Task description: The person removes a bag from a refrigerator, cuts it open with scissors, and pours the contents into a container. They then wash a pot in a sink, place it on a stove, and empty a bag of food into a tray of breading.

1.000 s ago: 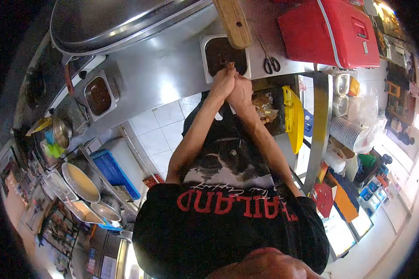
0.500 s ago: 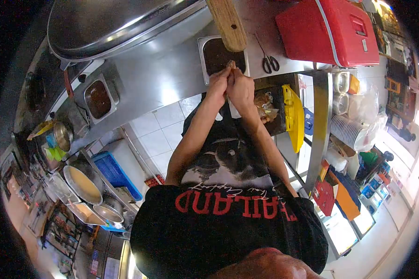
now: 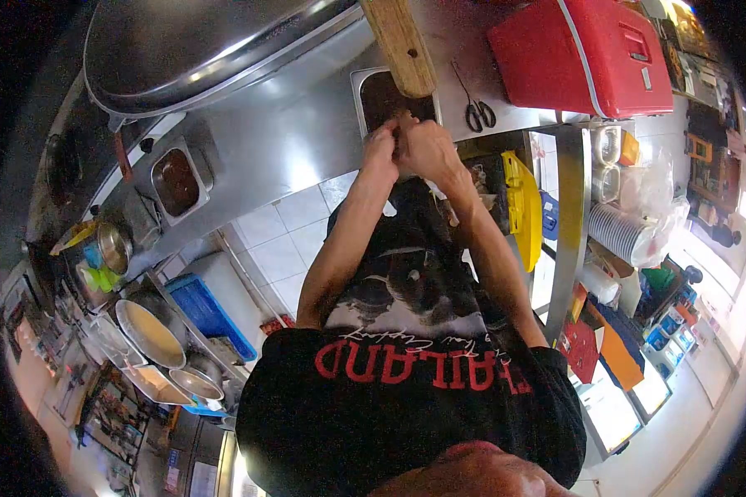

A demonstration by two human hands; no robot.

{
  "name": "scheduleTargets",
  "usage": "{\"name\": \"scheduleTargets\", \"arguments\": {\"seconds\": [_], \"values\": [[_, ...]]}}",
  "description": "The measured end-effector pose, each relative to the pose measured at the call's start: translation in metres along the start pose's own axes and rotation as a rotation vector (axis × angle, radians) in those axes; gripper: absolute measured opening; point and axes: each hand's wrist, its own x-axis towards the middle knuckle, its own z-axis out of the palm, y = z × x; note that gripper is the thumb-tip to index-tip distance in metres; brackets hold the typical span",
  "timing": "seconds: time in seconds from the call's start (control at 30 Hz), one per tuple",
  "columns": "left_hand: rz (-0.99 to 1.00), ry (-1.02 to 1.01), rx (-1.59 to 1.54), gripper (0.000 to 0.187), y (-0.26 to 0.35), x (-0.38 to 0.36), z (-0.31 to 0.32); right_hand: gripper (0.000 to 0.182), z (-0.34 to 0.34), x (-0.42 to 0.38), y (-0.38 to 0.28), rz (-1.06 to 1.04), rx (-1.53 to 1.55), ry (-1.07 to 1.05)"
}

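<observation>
Both of my hands meet at the near edge of a steel pan (image 3: 356,91) with a dark brown filling (image 3: 385,93). Curled fingers close my left hand (image 3: 380,149), its fingertips against the other hand. My right hand (image 3: 428,151) is closed too, knuckles up, just beside it. A small brownish bit shows at the fingertips, too blurred to name, and the backs of the hands hide the rest. Over the pan's far side juts a wooden handle or board end (image 3: 412,70). Black-handled scissors (image 3: 479,116) lie to the right of the pan.
A large steel lid (image 3: 215,50) takes up the counter's (image 3: 282,124) far left. Another pan of dark food (image 3: 176,184) sits at the left edge. To the right stands a red cooler box (image 3: 580,62). Below the counter are a yellow lid (image 3: 520,207) and stacked containers (image 3: 617,232).
My hands have shifted slightly down toward me and tilted, right knuckles turning more upward. The pan, scissors and cooler box stay in place.
</observation>
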Motion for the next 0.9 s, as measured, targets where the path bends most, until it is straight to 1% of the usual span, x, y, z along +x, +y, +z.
{"name": "scheduleTargets", "arguments": {"seconds": [0.07,0.17,0.2,0.23,0.27,0.3,0.33,0.37,0.4,0.43,0.47,0.5,0.57,0.6,0.63,0.67,0.73,0.77,0.8,0.83,0.87,0.9], "values": [[0.008,-0.081,-0.069,0.013,0.006,-0.008,0.01,0.024,-0.013,0.007,-0.002,0.012,0.009,-0.069],[-0.001,-0.157,-0.184,0.016,0.015,-0.014,0.03,0.027,-0.04,0.009,-0.027,0.072,-0.048,0.03],[-0.009,-0.173,-0.223,0.017,0.015,-0.017,0.034,0.026,-0.027,0.008,-0.02,0.106,-0.044,0.01],[-0.016,-0.121,-0.217,0.017,0.007,-0.015,0.028,0.026,-0.003,0.008,-0.007,0.137,-0.042,-0.006],[-0.013,-0.081,-0.208,0.018,-0.001,-0.005,0.019,0.025,0.006,0.015,0.001,0.16,-0.045,-0.008],[-0.006,-0.05,-0.197,0.019,-0.004,0.009,0.013,0.025,-0.002,0.018,-0.001,0.143,-0.036,0.023],[-0.039,-0.163,-0.261,0.023,-0.006,0.013,0.006,0.025,-0.011,0.013,-0.004,0.131,-0.026,0.049],[-0.05,-0.143,-0.244,0.023,0.002,0.007,0.013,0.025,-0.015,0.005,-0.01,0.13,-0.008,0.052],[-0.073,-0.107,-0.228,0.023,0.007,-0.003,0.014,0.026,-0.02,0.004,-0.014,0.238,0.018,0.034],[-0.091,-0.081,-0.209,0.024,0.012,-0.009,0.014,0.025,-0.016,0.0,-0.016,0.27,0.048,0.07],[-0.063,-0.194,-0.22,0.033,0.017,-0.01,0.014,0.025,-0.014,0.004,-0.015,0.29,0.073,0.127],[-0.105,-0.182,-0.203,0.036,0.022,-0.011,0.01,0.024,-0.013,0.006,-0.013,0.312,0.096,0.185],[-0.194,-0.154,-0.161,0.043,0.029,-0.017,0.0,0.022,-0.009,-0.001,-0.006,0.342,0.145,0.22],[-0.17,-0.051,-0.122,0.049,0.028,-0.023,-0.002,0.021,-0.007,-0.002,-0.002,0.349,0.171,0.241],[-0.147,-0.044,-0.1,0.049,0.034,-0.029,0.004,0.021,-0.006,-0.001,0.0,0.355,0.198,0.252],[-0.135,-0.025,-0.082,0.048,0.037,-0.042,0.012,0.024,-0.014,-0.003,-0.006,0.363,0.231,0.296],[-0.112,-0.005,-0.05,0.048,0.037,-0.045,0.01,0.023,-0.003,-0.003,-0.003,0.416,0.226,0.301],[-0.127,-0.049,-0.046,0.048,0.034,-0.04,0.004,0.023,0.005,-0.002,0.003,0.443,0.221,0.314],[-0.14,-0.098,-0.042,0.048,0.031,-0.035,-0.002,0.023,0.025,-0.006,0.022,0.392,0.179,0.14],[-0.148,-0.151,-0.036,0.049,0.033,-0.029,-0.003,0.022,0.021,-0.008,0.027,0.363,0.272,0.234],[-0.155,-0.151,0.002,0.049,0.036,-0.031,-0.001,0.021,0.017,-0.013,0.028,0.328,0.364,0.325],[-0.121,-0.141,0.053,0.05,0.039,-0.03,-0.001,0.021,0.015,-0.024,0.029,0.294,0.459,0.401]]}}
